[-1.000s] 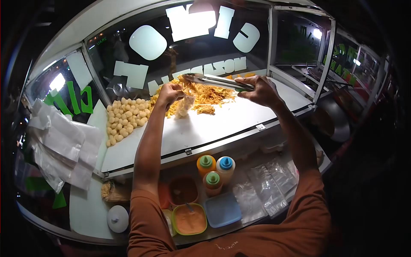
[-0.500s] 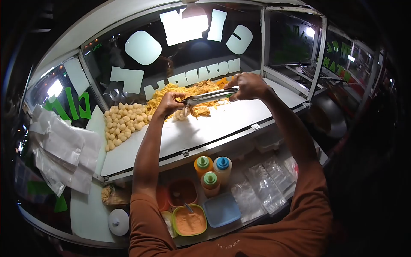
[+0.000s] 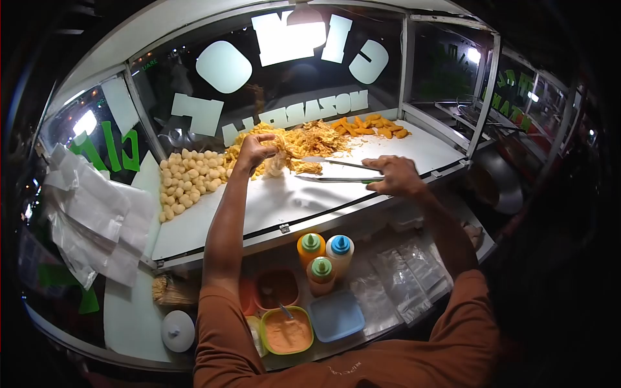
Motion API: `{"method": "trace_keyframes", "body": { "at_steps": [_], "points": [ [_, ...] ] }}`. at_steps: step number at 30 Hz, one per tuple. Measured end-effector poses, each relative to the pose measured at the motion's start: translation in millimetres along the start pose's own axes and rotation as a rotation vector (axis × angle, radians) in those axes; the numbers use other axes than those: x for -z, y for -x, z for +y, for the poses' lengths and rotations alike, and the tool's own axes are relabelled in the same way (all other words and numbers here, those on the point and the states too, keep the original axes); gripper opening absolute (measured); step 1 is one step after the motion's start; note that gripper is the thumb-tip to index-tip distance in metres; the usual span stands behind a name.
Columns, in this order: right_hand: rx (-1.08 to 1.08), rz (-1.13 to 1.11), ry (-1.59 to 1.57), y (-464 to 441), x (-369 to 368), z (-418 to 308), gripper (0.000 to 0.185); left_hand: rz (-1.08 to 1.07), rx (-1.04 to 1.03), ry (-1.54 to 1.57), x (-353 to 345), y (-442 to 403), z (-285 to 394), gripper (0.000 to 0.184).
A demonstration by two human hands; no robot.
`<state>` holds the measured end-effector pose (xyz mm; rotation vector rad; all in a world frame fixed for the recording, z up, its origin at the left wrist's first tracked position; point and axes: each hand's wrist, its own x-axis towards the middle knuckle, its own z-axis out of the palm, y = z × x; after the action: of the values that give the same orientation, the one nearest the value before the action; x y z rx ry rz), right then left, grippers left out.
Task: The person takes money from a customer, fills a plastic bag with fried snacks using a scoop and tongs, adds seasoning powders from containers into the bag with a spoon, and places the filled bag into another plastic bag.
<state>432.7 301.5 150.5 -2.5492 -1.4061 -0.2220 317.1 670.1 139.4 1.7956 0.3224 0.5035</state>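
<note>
My left hand (image 3: 257, 152) pinches the top of a small clear plastic bag (image 3: 277, 163) with pale food in it, above the white counter (image 3: 259, 207). My right hand (image 3: 396, 176) is closed on metal tongs (image 3: 343, 179), whose arms are spread apart and point left. The tips lie near a small clump of fried shreds (image 3: 306, 167), with nothing visible gripped between them. Behind the hands is a pile of yellow and brown fried pieces (image 3: 317, 139). Round pale balls (image 3: 189, 181) are heaped at the left, and orange pieces (image 3: 372, 125) lie at the back right.
Below the counter stand squeeze bottles (image 3: 321, 275), a green-rimmed tub of orange sauce (image 3: 286, 331), a blue-lidded box (image 3: 337, 315) and clear bags (image 3: 402, 284). Plastic bags (image 3: 97, 213) hang at the left. A wok (image 3: 504, 181) is at the right. Glass panes enclose the counter.
My right hand has moved down and toward me, and the tongs, closed near the bag half a second ago, are now spread apart. The orange pieces at the back are uncovered.
</note>
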Motion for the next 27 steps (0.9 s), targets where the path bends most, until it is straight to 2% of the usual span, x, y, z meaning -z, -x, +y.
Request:
{"method": "trace_keyframes", "body": {
  "at_steps": [5, 10, 13, 14, 17, 19, 21, 23, 24, 27],
  "points": [
    [-0.124, -0.047, -0.166, -4.3, -4.9, -18.9, 0.057, 0.023, -0.044, -0.019, -6.8, 2.5, -0.7, 0.049],
    [-0.059, 0.049, -0.109, -0.1, 38.0, -3.5, 0.052, 0.034, -0.077, -0.085, 4.4, 2.5, -8.4, 0.047],
    [0.079, 0.218, 0.207, -7.0, 67.3, -13.9, 0.048, 0.044, -0.141, -0.201, 2.0, 0.4, -10.8, 0.047],
    [0.201, 0.342, 0.299, -12.7, 70.0, -13.4, 0.039, 0.049, -0.16, -0.23, -1.1, -0.5, -11.6, 0.045],
    [0.178, 0.293, 0.496, -24.3, 105.3, -59.9, 0.028, 0.081, -0.107, -0.23, -11.7, -4.1, -12.0, 0.046],
    [0.185, 0.412, 0.574, -30.8, 106.1, -85.2, 0.009, 0.112, -0.063, -0.193, -15.4, -7.4, -13.9, 0.046],
    [0.203, 0.479, 0.733, -36.3, 100.4, -105.7, 0.02, 0.139, -0.048, -0.145, -19.9, -10.7, -17.3, 0.043],
    [0.22, 0.467, 0.804, -38.8, 86.5, -119.8, 0.02, 0.142, -0.018, 0.026, -27.4, -3.8, -5.3, 0.039],
    [0.305, 0.567, 0.797, -37.5, 79.3, -120.6, 0.013, 0.145, -0.003, 0.11, -27.8, -0.7, -1.3, 0.037],
    [0.466, 0.647, 0.803, -29.4, 73.0, -118.0, 0.015, 0.207, 0.036, 0.19, -16.3, -2.2, 0.8, 0.035]
  ]
}}
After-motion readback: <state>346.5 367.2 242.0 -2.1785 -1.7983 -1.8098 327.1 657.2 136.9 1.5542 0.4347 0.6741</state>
